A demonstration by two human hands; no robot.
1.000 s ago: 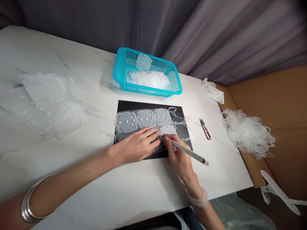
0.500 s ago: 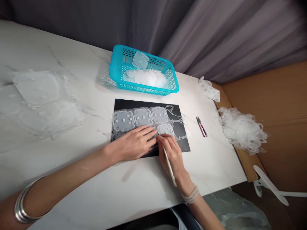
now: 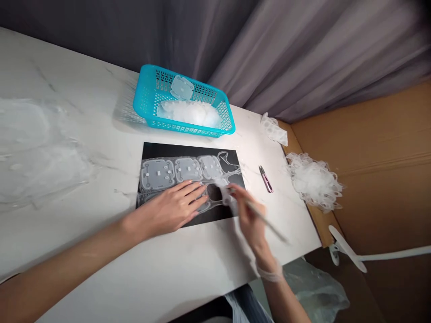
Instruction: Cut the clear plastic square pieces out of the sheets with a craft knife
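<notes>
On a black board (image 3: pixel 158 149) lies a translucent plastic sheet of rounded-square pieces (image 3: pixel 187 169). My left hand (image 3: pixel 168 204) rests flat on the sheet's lower row, fingers stretched out. Just right of those fingertips, one cutout (image 3: pixel 214 193) shows bare black. Blurred by motion, my right hand (image 3: pixel 249 215) grips a slim pen-shaped tool (image 3: pixel 269 223), its back end pointing down and right. A pale translucent piece (image 3: pixel 225 187) is at the right fingertips, smeared; whether they pinch it or the tool's tip carries it is unclear.
Beyond the board stands a turquoise basket (image 3: pixel 140 92) with many translucent pieces. Thread snips (image 3: pixel 266 179) lie to the right, near a heap of plastic scraps (image 3: pixel 314 181) and a smaller clump (image 3: pixel 273 129). Stacked clear sheets (image 3: pixel 37 152) cover the left of the white table (image 3: pixel 168 264).
My right hand has moved a little right and away from my left, with a pale piece now at its fingertips. A dark opening appears in the sheet. The whole view has shifted.
</notes>
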